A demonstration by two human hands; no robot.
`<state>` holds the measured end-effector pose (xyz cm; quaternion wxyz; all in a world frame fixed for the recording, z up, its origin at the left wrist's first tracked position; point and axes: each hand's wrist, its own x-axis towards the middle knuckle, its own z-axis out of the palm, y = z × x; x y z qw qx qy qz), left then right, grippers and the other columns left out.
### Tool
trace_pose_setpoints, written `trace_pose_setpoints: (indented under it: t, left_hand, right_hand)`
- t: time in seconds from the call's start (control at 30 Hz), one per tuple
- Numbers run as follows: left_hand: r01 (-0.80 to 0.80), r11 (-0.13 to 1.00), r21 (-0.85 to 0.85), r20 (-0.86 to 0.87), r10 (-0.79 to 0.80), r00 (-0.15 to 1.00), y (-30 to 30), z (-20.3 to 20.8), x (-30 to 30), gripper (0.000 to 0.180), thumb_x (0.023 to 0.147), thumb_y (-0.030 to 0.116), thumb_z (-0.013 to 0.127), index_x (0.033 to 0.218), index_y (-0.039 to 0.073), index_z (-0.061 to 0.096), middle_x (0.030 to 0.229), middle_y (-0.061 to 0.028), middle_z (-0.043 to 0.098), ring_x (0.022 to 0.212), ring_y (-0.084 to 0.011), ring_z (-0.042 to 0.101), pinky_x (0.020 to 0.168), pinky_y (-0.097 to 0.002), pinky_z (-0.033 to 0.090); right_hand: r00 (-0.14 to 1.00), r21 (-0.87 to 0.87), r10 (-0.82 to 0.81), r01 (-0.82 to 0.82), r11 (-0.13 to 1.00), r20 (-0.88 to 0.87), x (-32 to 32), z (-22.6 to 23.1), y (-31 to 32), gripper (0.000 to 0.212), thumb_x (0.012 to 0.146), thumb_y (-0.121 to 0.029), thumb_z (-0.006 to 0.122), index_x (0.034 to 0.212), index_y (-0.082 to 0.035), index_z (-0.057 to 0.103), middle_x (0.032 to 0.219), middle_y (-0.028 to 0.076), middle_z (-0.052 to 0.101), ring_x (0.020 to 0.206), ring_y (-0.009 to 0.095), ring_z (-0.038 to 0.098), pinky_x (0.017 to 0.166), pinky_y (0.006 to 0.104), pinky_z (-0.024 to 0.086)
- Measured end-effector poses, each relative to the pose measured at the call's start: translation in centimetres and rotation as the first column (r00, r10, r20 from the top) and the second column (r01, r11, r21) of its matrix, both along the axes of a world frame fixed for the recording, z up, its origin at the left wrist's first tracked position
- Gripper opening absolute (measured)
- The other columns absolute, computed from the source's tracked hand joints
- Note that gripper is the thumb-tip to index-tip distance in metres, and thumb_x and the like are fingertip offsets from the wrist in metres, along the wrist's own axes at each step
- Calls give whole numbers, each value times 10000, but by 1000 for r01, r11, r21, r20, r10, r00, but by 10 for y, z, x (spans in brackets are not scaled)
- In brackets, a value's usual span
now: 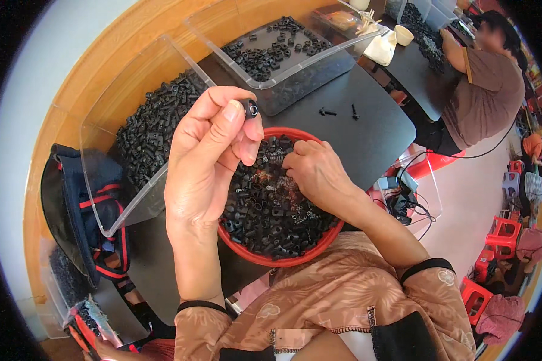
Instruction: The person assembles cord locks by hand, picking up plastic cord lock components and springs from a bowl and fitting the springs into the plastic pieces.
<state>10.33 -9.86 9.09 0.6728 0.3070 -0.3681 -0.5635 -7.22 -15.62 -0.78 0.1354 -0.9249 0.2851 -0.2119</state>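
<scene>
Raised above the left side of a red basin (271, 262), my left hand (202, 144) pinches a small black plastic tube piece (251, 109) between thumb and forefinger. The piece's round hollow end shows. Many similar black pieces (265, 222) fill the basin. My right hand (322, 177) reaches into the basin's right side with its fingers curled down at the pieces. Its fingertips are partly hidden, so what they grip cannot be made out.
Clear plastic bins of black pieces stand left (105, 231) and behind (275, 84) the basin. Two small black parts (327, 112) lie on the dark table (376, 132). A dark bag (72, 204) is at left. A co-worker (485, 90) sits at the far right, near red stools (503, 234).
</scene>
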Motion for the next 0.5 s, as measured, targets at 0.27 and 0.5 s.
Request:
trace_pose_setpoints:
  t: [0.27, 0.5]
  left_hand:
    - [2, 1000, -4, 3, -2, 1000, 0, 1, 1, 203, 945, 189, 566, 1050, 15, 576, 779, -46, 606, 611, -74, 516, 581, -193, 434]
    - [4, 1000, -17, -2, -4, 1000, 0, 4, -1, 206, 944, 187, 567, 1048, 9, 578, 776, -50, 607, 610, -80, 513, 581, -196, 431]
  right_hand:
    - [1000, 24, 2, -2, 1000, -16, -5, 7, 4, 61, 755, -90, 638, 807, -58, 645, 768, 87, 561, 809, 281, 575, 712, 393, 408]
    - [999, 28, -31, 30, 999, 15, -7, 15, -4, 59, 779, -93, 632, 824, -56, 642, 765, 95, 570, 776, 299, 579, 706, 405, 425]
